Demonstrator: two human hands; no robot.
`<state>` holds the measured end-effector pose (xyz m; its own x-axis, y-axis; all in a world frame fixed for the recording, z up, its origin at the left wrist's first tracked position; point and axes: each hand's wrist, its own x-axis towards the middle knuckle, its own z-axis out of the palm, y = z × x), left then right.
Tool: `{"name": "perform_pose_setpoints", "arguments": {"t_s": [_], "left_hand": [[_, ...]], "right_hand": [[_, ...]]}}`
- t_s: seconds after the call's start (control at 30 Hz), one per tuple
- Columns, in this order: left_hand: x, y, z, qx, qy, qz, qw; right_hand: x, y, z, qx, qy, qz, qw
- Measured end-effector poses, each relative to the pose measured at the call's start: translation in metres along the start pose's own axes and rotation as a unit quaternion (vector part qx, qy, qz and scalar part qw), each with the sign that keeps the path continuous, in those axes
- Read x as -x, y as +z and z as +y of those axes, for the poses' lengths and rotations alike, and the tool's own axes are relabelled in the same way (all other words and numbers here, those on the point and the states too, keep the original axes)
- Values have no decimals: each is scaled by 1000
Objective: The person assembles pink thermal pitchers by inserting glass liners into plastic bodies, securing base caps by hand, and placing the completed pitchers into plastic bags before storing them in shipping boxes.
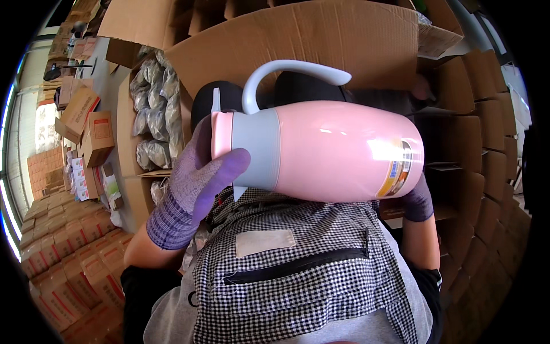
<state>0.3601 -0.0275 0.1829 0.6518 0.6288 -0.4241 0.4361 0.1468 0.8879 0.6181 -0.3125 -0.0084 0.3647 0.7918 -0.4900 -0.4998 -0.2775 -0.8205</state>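
While you've got that pink jug (338,152) sideways, your gloved left hand (192,183) grips its grey lid end. Your right hand (417,202) cups the base, above your checkered apron (298,269).

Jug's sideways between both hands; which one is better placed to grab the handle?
Probably the left hand: it cups the lid end of the pink jug, beside the grey handle. The right hand supports the base.

This is a warehouse or packing floor. Flattened and open cardboard cartons (321,40) tower ahead and stacks of folded boxes (492,143) line the right. One open carton (150,109) holds goods wrapped in clear plastic bags, and sealed printed boxes (63,246) stand in rows at left, probably on a concrete floor.
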Motion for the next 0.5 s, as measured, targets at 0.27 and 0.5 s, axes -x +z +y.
{"name": "perform_pose_setpoints", "arguments": {"t_s": [0.27,0.5], "left_hand": [[1,3,-3,37,-12,40,998],[-20,-9,-39,188,-29,-6,982]], "right_hand": [[1,8,1,97,-84,-60,990],[0,41,-27,87,-147,-43,984]]}}
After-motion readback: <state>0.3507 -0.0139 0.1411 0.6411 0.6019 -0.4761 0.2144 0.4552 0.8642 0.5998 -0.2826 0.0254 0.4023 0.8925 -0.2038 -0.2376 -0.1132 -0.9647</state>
